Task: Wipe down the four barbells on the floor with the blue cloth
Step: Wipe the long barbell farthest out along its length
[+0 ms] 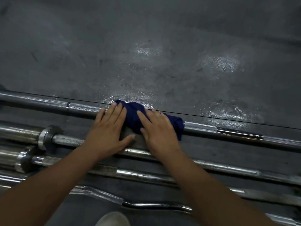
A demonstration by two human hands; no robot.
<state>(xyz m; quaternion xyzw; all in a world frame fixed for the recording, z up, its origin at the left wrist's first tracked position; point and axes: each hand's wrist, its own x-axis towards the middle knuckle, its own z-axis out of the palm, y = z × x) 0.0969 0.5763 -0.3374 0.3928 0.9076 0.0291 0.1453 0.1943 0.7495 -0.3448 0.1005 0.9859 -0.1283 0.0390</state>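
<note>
Dark grey rubber flooring is filling the view, catching light in glossy patches beyond the blue cloth. A thin seam is running across it just behind the cloth.

The left fingers are lying straight and slightly spread, their tips resting at the cloth's left edge, where fabric is meeting metal; they are gripping nothing. The right fingers are also lying straight and released, pressing flat on top of the cloth, with slight blur around them. Both palms are facing down. The left hand is sitting just left of the cloth with its thumb splayed toward it, and the right hand is covering the cloth's near right part.

The cloth itself is lying bunched over the shaft of the farthest barbell, whose knurled chrome is emerging on both sides of the cloth. Two bare forearms are reaching in from the bottom edge toward the cloth.

Nearer the person than the cloth, the second barbell is passing under both wrists, its collar sitting well to the cloth's left. The third barbell is lying nearer still, under the forearms, with its own collar farther left. Farthest from the cloth on the near side, a curl bar with a kinked shaft is lying close to the toe of a pale shoe.
</note>
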